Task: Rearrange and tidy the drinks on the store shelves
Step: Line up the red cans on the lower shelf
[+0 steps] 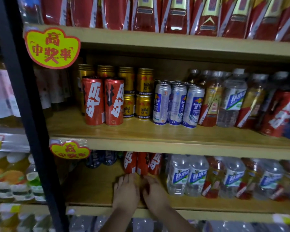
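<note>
A black upright post [25,104] stands at the left of the wooden shelves, with a yellow promotional tag [52,47] stuck beside it on the upper shelf edge and a smaller one [70,150] on the edge below; on the middle shelf [141,131] two tall red cans [104,101] stand near the front, gold cans [143,94] stacked two high just right of them and behind, then three silver-blue cans [177,106], then clear water bottles [233,97] further right; on the lower shelf [90,190] three red cans [141,163] stand side by side, with water bottles [187,174] just to their right; the left hand [126,190] and right hand [155,191] lie close together on the shelf board, fingers stretched out to the bases of those three cans, touching them but gripping none.
</note>
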`<state>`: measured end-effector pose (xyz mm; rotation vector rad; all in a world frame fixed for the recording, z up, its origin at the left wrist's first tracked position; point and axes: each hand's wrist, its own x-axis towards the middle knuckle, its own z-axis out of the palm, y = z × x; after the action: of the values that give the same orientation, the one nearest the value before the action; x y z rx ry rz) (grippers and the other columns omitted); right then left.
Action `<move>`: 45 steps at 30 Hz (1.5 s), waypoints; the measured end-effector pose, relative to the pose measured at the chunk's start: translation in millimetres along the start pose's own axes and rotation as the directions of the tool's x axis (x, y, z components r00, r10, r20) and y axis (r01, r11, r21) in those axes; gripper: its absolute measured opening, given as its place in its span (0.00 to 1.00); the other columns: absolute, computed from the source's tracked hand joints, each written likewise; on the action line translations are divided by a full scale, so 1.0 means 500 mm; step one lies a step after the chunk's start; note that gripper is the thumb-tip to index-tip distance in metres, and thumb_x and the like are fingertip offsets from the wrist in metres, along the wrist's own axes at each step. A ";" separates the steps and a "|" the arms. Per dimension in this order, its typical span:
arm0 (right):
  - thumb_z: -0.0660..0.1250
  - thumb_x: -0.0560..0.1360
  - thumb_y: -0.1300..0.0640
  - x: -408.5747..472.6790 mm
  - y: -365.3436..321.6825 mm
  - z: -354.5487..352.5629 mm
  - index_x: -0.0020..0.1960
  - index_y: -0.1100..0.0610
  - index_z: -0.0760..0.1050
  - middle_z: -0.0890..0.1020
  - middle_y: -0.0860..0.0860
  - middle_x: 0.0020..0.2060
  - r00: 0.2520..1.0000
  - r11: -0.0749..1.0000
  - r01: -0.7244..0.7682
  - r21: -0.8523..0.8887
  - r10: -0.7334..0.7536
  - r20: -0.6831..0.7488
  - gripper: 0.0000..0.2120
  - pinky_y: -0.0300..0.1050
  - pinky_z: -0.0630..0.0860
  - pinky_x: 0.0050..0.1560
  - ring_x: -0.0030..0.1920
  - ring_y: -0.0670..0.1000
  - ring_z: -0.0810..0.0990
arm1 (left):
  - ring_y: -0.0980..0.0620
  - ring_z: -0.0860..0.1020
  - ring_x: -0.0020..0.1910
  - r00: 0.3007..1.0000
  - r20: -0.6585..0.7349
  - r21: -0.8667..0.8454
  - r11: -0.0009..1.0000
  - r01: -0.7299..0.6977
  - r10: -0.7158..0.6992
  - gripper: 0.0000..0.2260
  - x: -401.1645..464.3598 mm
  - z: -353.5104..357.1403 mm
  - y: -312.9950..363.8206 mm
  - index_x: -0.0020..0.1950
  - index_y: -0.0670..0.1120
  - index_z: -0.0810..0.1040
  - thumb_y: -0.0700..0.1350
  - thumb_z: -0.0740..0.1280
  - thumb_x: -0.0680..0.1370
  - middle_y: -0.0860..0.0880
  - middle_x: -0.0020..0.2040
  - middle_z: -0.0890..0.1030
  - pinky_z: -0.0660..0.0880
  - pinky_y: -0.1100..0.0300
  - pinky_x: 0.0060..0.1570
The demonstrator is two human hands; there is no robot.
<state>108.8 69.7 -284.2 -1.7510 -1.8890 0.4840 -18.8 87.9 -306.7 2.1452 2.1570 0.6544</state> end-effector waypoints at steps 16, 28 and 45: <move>0.59 0.80 0.48 -0.194 0.080 -0.439 0.54 0.37 0.69 0.78 0.36 0.44 0.706 0.961 0.277 0.013 -0.195 -0.681 0.05 0.34 0.72 0.36 0.39 0.40 0.79 | 0.55 0.78 0.43 0.638 -0.430 -0.100 0.668 -0.737 0.639 0.08 -0.082 -0.245 0.366 0.51 0.54 0.72 0.47 0.60 0.73 0.56 0.47 0.78 0.76 0.63 0.40; 0.64 0.81 0.56 -0.073 0.191 -0.789 0.76 0.58 0.63 0.74 0.56 0.64 0.604 0.999 0.030 0.043 0.017 -0.797 0.25 0.52 0.73 0.63 0.66 0.55 0.73 | 0.45 0.65 0.70 0.647 -0.370 -0.060 0.677 -0.733 0.667 0.28 0.101 -0.435 0.863 0.79 0.51 0.60 0.49 0.63 0.80 0.48 0.73 0.68 0.69 0.48 0.67; 0.69 0.68 0.33 -0.024 0.060 -0.682 0.73 0.36 0.57 0.76 0.33 0.56 0.706 0.923 0.385 0.011 -0.287 -0.647 0.38 0.38 0.77 0.46 0.53 0.38 0.78 | 0.59 0.72 0.67 0.718 -0.507 -0.471 0.544 -0.694 0.477 0.17 0.063 -0.476 0.566 0.68 0.63 0.66 0.49 0.64 0.82 0.65 0.72 0.66 0.78 0.51 0.61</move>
<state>334.0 32.3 -29.2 -1.2038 -1.5600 -0.1175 174.3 42.7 6.8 2.3932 0.8974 1.6060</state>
